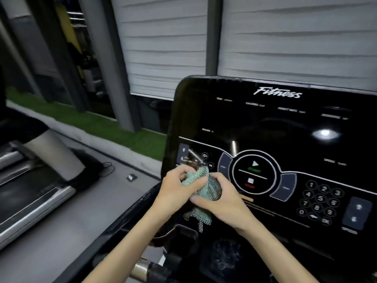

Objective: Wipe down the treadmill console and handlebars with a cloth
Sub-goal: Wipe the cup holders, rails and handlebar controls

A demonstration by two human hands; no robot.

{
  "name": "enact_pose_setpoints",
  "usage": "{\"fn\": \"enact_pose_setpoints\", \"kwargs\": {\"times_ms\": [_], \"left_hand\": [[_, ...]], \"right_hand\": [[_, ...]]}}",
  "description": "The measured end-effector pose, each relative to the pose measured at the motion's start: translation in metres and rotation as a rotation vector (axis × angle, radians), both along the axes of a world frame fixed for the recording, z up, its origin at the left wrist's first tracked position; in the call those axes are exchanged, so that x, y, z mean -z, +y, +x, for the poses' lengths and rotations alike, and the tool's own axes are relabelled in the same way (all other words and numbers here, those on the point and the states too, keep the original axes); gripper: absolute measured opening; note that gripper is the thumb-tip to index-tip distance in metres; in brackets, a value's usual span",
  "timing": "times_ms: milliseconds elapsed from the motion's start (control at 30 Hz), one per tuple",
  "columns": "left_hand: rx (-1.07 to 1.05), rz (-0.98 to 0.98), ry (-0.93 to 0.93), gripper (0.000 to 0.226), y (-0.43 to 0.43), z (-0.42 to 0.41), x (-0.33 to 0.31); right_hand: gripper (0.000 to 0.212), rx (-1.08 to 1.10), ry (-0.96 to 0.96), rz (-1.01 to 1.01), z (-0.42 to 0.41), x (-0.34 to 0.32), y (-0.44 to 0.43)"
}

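**Left hand [175, 186] and right hand [220, 201] clamped together on a teal cloth [201, 187]**

Fingers and thumbs of both curled round the bunched fabric, hands touching, a black-and-white checked edge hanging below. Held low against the left part of the glossy black treadmill console [265, 123], beside the arrow buttons there; actual contact with the panel impossible to tell. Just right of the hands, the round start/stop dial [254, 174]; further right, a number keypad [320, 199]. Off to the left across grey floor, a neighbouring treadmill [30, 193]. Behind, white blinds [285, 37] and a green turf strip [91, 123].
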State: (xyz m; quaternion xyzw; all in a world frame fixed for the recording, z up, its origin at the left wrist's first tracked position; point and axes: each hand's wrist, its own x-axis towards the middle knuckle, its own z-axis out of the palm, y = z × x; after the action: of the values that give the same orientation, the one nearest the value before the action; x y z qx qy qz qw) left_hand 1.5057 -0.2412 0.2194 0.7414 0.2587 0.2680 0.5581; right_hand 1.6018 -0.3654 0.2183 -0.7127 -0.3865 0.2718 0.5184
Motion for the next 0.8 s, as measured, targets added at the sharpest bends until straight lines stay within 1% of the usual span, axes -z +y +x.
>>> {"fn": "enact_pose_setpoints", "kwargs": {"times_ms": [67,133,167,267,300,400,433,500,600,700,800], "left_hand": [[-0.01,0.016,0.009,0.019,0.016,-0.015,0.004],[-0.021,0.016,0.001,0.02,0.033,-0.03,0.009],[-0.029,0.016,-0.002,0.025,0.042,-0.038,0.012],[-0.043,-0.013,0.012,0.035,0.075,-0.064,0.022],[-0.042,-0.044,0.02,0.034,0.087,-0.073,0.026],[-0.025,-0.143,0.022,0.02,0.119,-0.096,0.039],[-0.014,-0.157,0.028,0.02,0.128,-0.102,0.044],[-0.002,-0.18,0.046,0.023,0.142,-0.111,0.055],[-0.004,-0.198,0.056,0.035,0.151,-0.121,0.067],[0.019,-0.203,0.056,0.025,0.161,-0.128,0.077],[0.017,-0.233,0.017,0.026,0.168,-0.132,0.085]], "right_hand": [[0.044,-0.002,-0.033,-0.003,-0.013,0.0,0.017],[0.034,-0.049,0.002,-0.015,-0.023,0.0,0.033],[0.033,-0.071,0.026,-0.02,-0.028,-0.001,0.042],[0.035,-0.086,0.13,-0.01,-0.047,-0.002,0.072],[0.034,-0.065,0.159,-0.012,-0.054,-0.001,0.083],[0.034,0.002,0.193,-0.047,-0.076,0.011,0.117],[0.033,0.015,0.221,-0.056,-0.083,0.016,0.127],[0.031,0.047,0.311,-0.082,-0.096,0.025,0.142],[0.027,0.045,0.425,-0.091,-0.11,0.039,0.154],[0.026,0.056,0.419,-0.087,-0.118,0.052,0.162],[0.019,0.087,0.424,-0.086,-0.117,0.057,0.167]]}}
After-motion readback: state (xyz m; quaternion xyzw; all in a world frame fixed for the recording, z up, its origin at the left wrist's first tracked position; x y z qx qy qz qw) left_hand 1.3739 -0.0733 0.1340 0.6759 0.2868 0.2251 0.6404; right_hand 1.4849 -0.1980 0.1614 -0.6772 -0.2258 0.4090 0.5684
